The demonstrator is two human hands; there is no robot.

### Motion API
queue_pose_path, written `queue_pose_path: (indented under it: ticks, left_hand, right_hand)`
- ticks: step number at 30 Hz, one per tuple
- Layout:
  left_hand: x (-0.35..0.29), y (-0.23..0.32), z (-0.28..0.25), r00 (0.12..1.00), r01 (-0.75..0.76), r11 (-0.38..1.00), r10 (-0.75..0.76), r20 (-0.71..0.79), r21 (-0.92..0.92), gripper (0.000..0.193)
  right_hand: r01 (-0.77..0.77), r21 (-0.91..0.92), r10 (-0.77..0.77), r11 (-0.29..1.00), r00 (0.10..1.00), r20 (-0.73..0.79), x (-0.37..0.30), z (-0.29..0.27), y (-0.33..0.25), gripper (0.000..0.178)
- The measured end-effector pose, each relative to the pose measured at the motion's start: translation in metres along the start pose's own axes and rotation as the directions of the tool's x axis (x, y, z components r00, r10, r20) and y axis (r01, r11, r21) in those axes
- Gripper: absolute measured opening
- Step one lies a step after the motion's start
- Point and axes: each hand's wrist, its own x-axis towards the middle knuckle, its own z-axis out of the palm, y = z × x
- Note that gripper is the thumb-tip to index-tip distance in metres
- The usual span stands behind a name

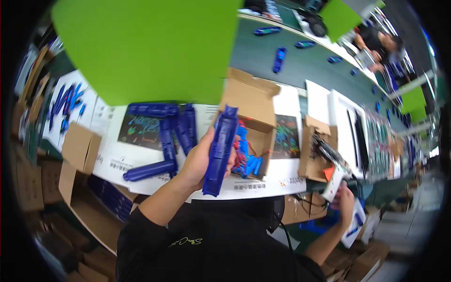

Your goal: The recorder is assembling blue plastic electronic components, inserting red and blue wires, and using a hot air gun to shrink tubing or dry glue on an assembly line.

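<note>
My left hand is closed round a long dark blue plastic shell, held upright with its hollow, ribbed side showing. Behind it, an opened cardboard box holds light blue cylindrical parts with red wires. Off to the right, my right hand has its fingers closed at the lower end of the white handle of a glue gun. The gun's nozzle end rests over a small cardboard box. More dark blue shells lie crossed on the table left of my left hand.
A tall green panel rises behind the table. Beyond it, a dark green belt carries several blue pieces. An open carton with more shells stands at lower left. Another person sits at far right. Black cables hang below the gun.
</note>
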Motion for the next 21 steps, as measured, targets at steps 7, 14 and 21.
queue_pose_path:
  ticks: [7,14,21]
  left_hand:
    - [-0.015,-0.032,0.015,0.997,-0.066,0.993,0.070,-0.030,0.102,0.058]
    - [-0.024,-0.038,0.020,0.995,-0.044,0.943,0.072,-0.072,0.329,0.058]
    - [-0.029,-0.043,0.020,0.997,-0.027,0.959,0.044,-0.055,0.282,0.060]
  right_hand:
    - [0.189,0.107,-0.190,0.976,0.982,-0.002,0.011,0.031,-0.018,0.039]
    - [0.369,-0.040,-0.368,0.929,0.929,0.026,-0.009,0.008,-0.049,0.032]
    - [0.191,0.296,-0.270,0.936,0.929,0.253,0.005,-0.014,-0.049,0.048]
